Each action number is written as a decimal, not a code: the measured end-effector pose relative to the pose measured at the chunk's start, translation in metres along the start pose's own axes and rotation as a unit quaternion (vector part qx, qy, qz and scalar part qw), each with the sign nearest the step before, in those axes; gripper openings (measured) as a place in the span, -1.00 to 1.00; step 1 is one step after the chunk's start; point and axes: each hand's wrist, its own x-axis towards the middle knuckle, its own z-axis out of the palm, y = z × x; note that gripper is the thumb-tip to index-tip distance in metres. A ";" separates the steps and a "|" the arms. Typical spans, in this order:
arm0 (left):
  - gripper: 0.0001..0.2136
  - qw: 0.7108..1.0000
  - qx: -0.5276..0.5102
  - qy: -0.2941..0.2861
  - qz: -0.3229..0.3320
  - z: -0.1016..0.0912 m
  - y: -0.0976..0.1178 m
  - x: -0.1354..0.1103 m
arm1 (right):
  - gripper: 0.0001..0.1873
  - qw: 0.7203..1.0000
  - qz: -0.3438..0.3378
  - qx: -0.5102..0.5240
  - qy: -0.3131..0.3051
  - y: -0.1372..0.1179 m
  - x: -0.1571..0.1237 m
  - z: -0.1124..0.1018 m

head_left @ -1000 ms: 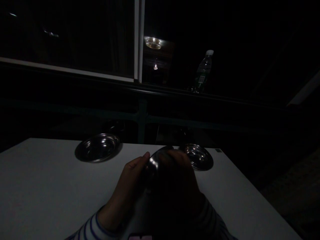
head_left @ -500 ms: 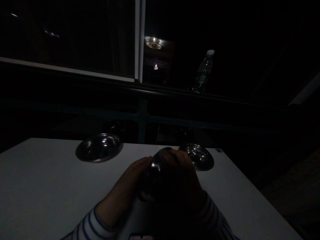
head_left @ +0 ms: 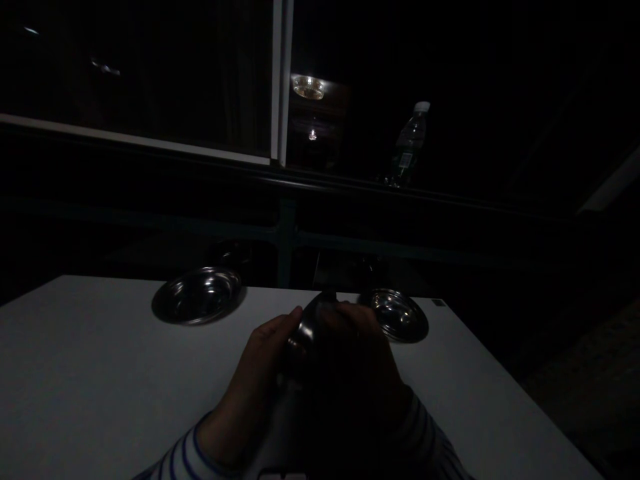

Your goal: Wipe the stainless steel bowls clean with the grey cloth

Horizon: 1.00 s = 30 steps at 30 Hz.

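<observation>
The scene is very dark. My left hand (head_left: 255,373) and my right hand (head_left: 360,360) together hold a shiny metal bowl (head_left: 307,327) tilted on edge above the white table (head_left: 75,373). Left fingers curl against the bowl's left rim. The right hand wraps over its top and right side, mostly in shadow. Both wrists wear striped sleeves. A metal bowl (head_left: 197,295) rests on the table to the far left. Another metal bowl (head_left: 400,315) sits just beyond my right hand.
A plastic water bottle (head_left: 410,143) stands on a dark ledge at the back right. A white window frame (head_left: 279,80) rises behind the table, with a lamp reflection (head_left: 309,87) in the glass. The table's right edge falls off into dark floor.
The held bowl has tipped and shifted slightly between my hands, its rim now higher. My left fingers slid a little along its edge. The two bowls on the table stayed put.
</observation>
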 end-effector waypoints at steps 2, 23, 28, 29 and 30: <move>-0.75 1.000 0.005 0.004 0.000 -0.002 -0.002 0.002 | -0.79 0.999 -0.024 0.020 -0.020 -0.009 0.003 0.002; -0.75 0.999 0.005 -0.040 -0.017 -0.005 -0.005 0.004 | -0.62 0.995 0.093 0.040 0.021 0.025 -0.007 -0.001; -0.75 0.993 -0.072 -0.050 -0.073 -0.012 -0.004 0.013 | -0.61 0.999 -0.010 0.013 0.036 0.005 -0.008 0.007; -0.76 0.991 -0.090 -0.050 -0.087 -0.014 -0.004 0.015 | -0.63 0.998 -0.030 0.014 0.044 -0.001 -0.008 0.010; -0.76 0.988 -0.105 -0.049 -0.100 -0.015 -0.004 0.017 | -0.65 0.997 -0.048 0.014 0.052 -0.006 -0.008 0.013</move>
